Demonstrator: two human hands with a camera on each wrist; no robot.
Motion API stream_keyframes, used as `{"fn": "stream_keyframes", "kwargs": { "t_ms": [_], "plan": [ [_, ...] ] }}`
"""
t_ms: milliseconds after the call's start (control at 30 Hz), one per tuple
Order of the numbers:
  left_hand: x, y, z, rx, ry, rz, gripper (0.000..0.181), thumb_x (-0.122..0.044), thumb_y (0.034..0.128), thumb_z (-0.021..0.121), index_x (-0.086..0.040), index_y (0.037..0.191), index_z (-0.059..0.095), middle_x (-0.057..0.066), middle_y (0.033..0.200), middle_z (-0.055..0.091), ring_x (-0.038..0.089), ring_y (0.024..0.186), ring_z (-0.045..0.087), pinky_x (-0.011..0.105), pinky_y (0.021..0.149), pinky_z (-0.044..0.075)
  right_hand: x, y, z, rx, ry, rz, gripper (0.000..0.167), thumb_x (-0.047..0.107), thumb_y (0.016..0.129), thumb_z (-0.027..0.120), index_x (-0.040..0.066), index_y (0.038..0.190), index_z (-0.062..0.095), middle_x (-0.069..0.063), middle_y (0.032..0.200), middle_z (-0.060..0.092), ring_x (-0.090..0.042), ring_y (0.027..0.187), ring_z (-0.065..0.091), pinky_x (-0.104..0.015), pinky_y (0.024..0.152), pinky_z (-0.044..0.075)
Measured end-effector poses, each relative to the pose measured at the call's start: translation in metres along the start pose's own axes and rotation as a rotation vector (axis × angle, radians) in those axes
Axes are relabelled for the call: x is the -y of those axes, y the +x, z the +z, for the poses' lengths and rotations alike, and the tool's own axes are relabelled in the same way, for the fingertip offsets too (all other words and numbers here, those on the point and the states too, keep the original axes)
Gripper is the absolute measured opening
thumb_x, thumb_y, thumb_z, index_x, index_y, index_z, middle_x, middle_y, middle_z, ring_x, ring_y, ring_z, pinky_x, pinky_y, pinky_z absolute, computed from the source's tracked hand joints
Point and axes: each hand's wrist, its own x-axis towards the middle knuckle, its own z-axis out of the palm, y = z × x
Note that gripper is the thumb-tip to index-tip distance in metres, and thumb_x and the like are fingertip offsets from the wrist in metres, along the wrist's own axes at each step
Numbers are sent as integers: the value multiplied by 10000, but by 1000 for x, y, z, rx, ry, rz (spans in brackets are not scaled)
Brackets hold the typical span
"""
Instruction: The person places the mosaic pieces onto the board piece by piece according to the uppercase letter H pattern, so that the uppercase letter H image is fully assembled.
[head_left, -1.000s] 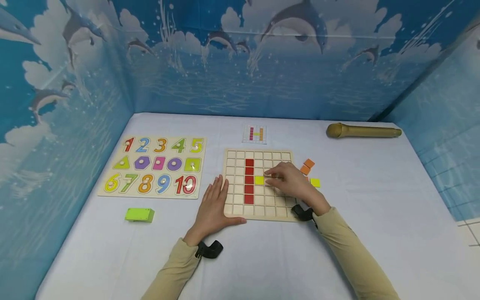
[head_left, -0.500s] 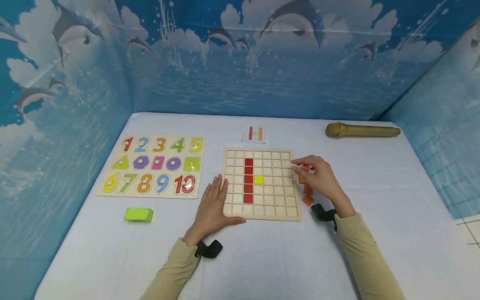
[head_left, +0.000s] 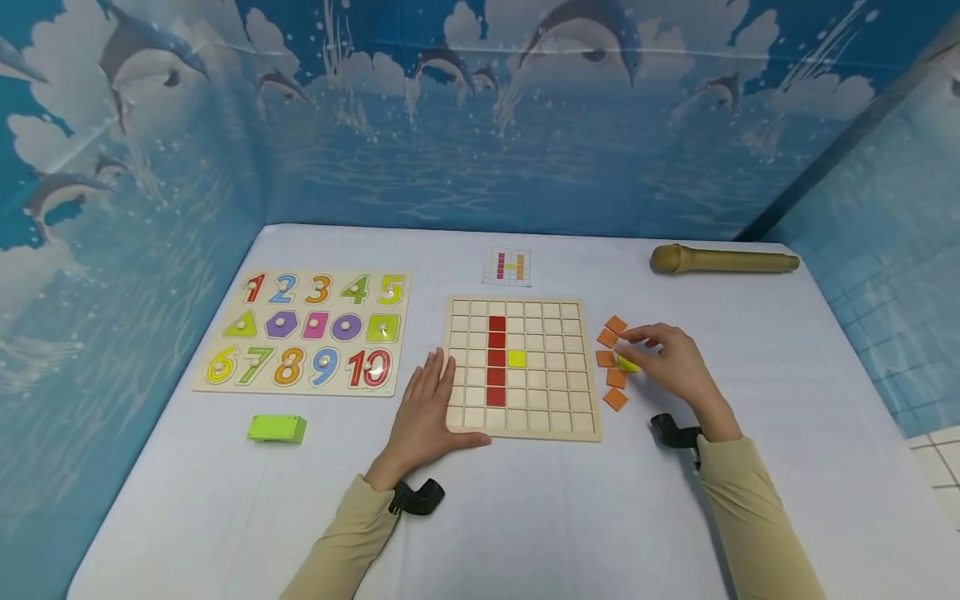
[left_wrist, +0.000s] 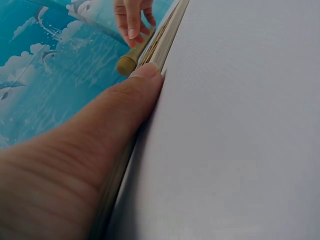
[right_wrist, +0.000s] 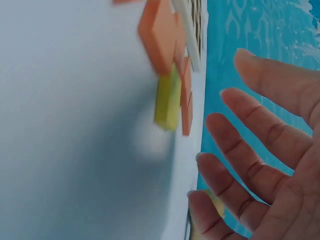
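The wooden grid board [head_left: 552,400] bears a column of red tiles [head_left: 497,358] with one yellow tile [head_left: 517,358] touching its right side. My left hand [head_left: 423,421] lies with straight fingers along the board's left edge; in the left wrist view its thumb [left_wrist: 120,107] presses against the board's side [left_wrist: 170,37]. To the right of the board, my right hand [head_left: 678,367] hovers with its fingers apart over another yellow tile [head_left: 628,364], beside several orange tiles [head_left: 616,378]. The right wrist view shows this hand [right_wrist: 270,160] holding nothing, clear of the yellow tile [right_wrist: 168,100].
A small pattern card [head_left: 507,267] lies behind the board. At the left are a number and shape puzzle [head_left: 303,333] and a green block [head_left: 277,429]. A brown microphone-shaped object [head_left: 723,260] lies at the back right.
My right hand has moved right, away from the yellow tile on the grid and over to the loose tiles. My left hand has stayed in place.
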Motion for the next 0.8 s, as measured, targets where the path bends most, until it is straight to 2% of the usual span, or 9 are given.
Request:
{"fn": "stream_keyframes", "kwargs": {
  "t_ms": [167, 267, 400, 567, 800],
  "plan": [
    [0, 0, 0, 8, 1, -7, 1212, -635, 644, 759, 36, 1485, 201, 206, 1549, 118, 278, 1430, 53, 396, 1144, 45, -3, -4, -3, 63, -9, 48, 338, 286, 837, 741, 17, 1037, 694, -157, 1075, 604, -291, 961, 471, -388, 680, 431],
    [0, 0, -1, 10, 0, -10, 1210, -634, 645, 759, 34, 1486, 202, 203, 1550, 117, 277, 1430, 50, 396, 1144, 45, -4, -5, -6, 121, -9, 47, 329, 204, 820, 751, -16, 1056, 684, -212, 1108, 579, -348, 987, 452, -444, 773, 411],
    [0, 0, -1, 9, -9, -12, 1206, -629, 646, 761, 34, 1486, 203, 200, 1551, 118, 279, 1430, 49, 400, 1144, 44, -4, -6, -7, 158, -38, 52, 323, 145, 814, 754, -22, 1080, 683, -212, 1110, 578, -333, 962, 451, -447, 788, 401],
    [0, 0, -1, 6, -12, -9, 1209, -633, 646, 758, 37, 1485, 202, 207, 1549, 116, 282, 1430, 51, 405, 1143, 50, -3, -7, -7, 165, -44, 62, 329, 121, 804, 761, -26, 1088, 682, -188, 1062, 583, -313, 928, 436, -415, 746, 393],
    [-1, 1, -2, 22, 6, -17, 1229, -650, 644, 751, 30, 1491, 178, 194, 1557, 91, 274, 1432, 34, 393, 1144, 39, -7, -5, -6, 154, -70, 26, 298, 82, 799, 760, -32, 1063, 681, -181, 1023, 597, -317, 912, 445, -439, 766, 394]
  ]
}}
